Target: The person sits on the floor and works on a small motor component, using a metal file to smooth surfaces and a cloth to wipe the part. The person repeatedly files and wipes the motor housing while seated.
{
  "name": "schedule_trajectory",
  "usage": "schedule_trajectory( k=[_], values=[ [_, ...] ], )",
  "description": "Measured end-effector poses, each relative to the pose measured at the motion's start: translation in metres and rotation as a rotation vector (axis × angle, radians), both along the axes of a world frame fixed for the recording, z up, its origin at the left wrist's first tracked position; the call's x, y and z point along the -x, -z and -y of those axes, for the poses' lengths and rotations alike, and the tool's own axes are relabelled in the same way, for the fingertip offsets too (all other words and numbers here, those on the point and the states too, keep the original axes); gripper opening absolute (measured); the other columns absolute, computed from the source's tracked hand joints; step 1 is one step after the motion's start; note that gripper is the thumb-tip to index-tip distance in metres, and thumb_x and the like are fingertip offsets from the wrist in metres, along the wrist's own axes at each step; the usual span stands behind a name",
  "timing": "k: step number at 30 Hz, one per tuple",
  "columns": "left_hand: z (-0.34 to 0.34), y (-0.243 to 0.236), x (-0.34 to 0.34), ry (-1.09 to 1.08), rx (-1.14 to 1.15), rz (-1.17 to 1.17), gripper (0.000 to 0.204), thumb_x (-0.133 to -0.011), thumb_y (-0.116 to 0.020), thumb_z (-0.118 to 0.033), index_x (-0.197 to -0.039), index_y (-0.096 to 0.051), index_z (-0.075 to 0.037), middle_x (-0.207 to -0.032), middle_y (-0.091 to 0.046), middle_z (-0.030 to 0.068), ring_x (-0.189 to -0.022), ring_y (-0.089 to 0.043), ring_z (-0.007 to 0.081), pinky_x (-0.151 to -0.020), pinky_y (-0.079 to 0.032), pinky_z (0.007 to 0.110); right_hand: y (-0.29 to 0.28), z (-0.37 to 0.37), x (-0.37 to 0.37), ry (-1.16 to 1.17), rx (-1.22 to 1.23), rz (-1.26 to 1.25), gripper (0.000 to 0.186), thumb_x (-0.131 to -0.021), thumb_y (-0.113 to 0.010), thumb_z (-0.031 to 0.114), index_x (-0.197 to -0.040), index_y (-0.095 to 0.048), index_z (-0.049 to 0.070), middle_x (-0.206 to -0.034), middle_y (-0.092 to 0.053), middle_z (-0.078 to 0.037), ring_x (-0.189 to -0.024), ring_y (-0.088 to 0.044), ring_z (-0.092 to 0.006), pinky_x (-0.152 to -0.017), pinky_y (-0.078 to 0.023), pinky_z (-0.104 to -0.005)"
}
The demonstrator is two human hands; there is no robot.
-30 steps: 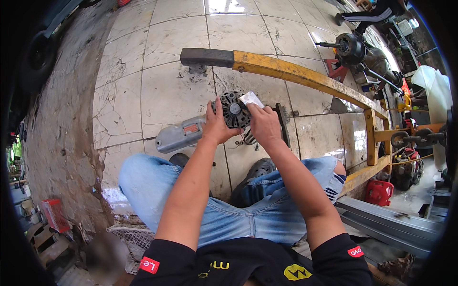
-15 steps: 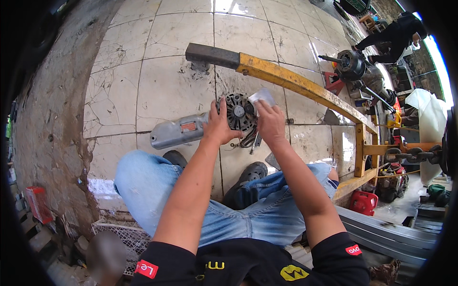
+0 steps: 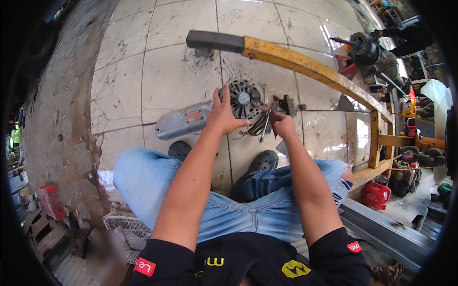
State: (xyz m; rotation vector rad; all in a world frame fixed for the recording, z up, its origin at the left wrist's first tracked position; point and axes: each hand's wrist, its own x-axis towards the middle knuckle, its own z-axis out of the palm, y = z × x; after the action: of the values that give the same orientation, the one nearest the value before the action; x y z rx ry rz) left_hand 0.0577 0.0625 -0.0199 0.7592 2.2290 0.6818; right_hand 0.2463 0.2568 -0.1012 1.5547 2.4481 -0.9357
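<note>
A round, slotted metal housing (image 3: 248,102) with a central hub sits on the tiles. My left hand (image 3: 225,114) is at its left side, fingers spread, touching or very near the rim. To the right, my right hand (image 3: 284,124) pinches a thin reddish-brown sheet (image 3: 274,119). Beside that hand lie a slim metal tool (image 3: 264,131) and dark parts (image 3: 287,105). A long grey metal cover (image 3: 176,126) with an orange label lies left of the housing; its right end is partly behind my left hand.
A yellow steel arm (image 3: 305,66) crosses ahead, joining a frame on the right. An axle assembly (image 3: 365,50) stands beyond, near another person's dark-clothed limbs (image 3: 405,35). A red container (image 3: 376,195) and steel channels (image 3: 386,229) are at right, a white rack (image 3: 121,229) lower left.
My right hand has moved down and right, off the housing; the sheet in it now shows a reddish-brown face instead of white. The other person and the view have shifted.
</note>
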Motion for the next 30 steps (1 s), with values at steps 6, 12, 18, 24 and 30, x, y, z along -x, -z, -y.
schedule_trajectory(
  k=[6, 12, 18, 24, 30],
  values=[
    [0.004, 0.007, 0.0, -0.014, -0.041, 0.012, 0.146, -0.055, -0.093, -0.05, -0.158, 0.007, -0.021, -0.162, -0.003, 0.0242, -0.143, -0.032, 0.0432, -0.11, -0.035, 0.058, 0.034, 0.0, -0.031, 0.135, 0.245, -0.074, 0.049, -0.077, -0.063, 0.014, -0.124, -0.066, 0.001, -0.11, -0.071, -0.022, -0.098, -0.07, -0.0323, -0.086, -0.053, -0.0374],
    [0.004, 0.012, 0.0, 0.004, -0.099, -0.047, 0.146, -0.054, -0.093, -0.05, -0.158, 0.005, -0.019, -0.161, -0.007, 0.0248, -0.14, -0.036, 0.0444, -0.109, -0.037, 0.056, 0.061, -0.034, -0.06, 0.139, 0.012, 0.129, 0.05, -0.079, -0.061, 0.022, -0.125, -0.066, 0.004, -0.119, -0.067, -0.023, -0.114, -0.064, -0.0366, -0.101, -0.048, -0.0413],
    [0.004, 0.011, -0.002, -0.009, -0.068, -0.061, 0.146, -0.053, -0.093, -0.049, -0.158, 0.002, -0.017, -0.16, -0.01, 0.0247, -0.139, -0.038, 0.0443, -0.107, -0.04, 0.053, 0.046, -0.041, -0.036, 0.386, -0.108, -0.036, 0.048, -0.085, -0.057, 0.023, -0.127, -0.064, 0.003, -0.099, -0.072, -0.022, -0.094, -0.069, -0.0316, -0.085, -0.052, -0.0396],
    [0.002, 0.015, -0.004, -0.029, -0.097, -0.124, 0.144, -0.052, -0.093, -0.05, -0.158, -0.002, -0.017, -0.158, -0.015, 0.0268, -0.139, -0.037, 0.0448, -0.109, -0.039, 0.053, 0.049, -0.057, -0.051, 0.429, -0.117, 0.051, 0.05, -0.082, -0.058, 0.021, -0.128, -0.063, 0.002, -0.116, -0.067, -0.026, -0.11, -0.064, -0.0369, -0.096, -0.049, -0.0409],
    [-0.001, 0.009, 0.003, -0.015, -0.066, -0.09, 0.144, -0.048, -0.094, -0.053, -0.157, -0.006, -0.02, -0.158, -0.018, 0.0268, -0.14, -0.036, 0.0453, -0.11, -0.038, 0.053, 0.07, -0.059, -0.079, 0.331, -0.071, 0.34, 0.055, -0.079, -0.058, 0.019, -0.13, -0.058, -0.003, -0.122, -0.064, -0.029, -0.116, -0.061, -0.0424, -0.1, -0.048, -0.0453]
  ],
)
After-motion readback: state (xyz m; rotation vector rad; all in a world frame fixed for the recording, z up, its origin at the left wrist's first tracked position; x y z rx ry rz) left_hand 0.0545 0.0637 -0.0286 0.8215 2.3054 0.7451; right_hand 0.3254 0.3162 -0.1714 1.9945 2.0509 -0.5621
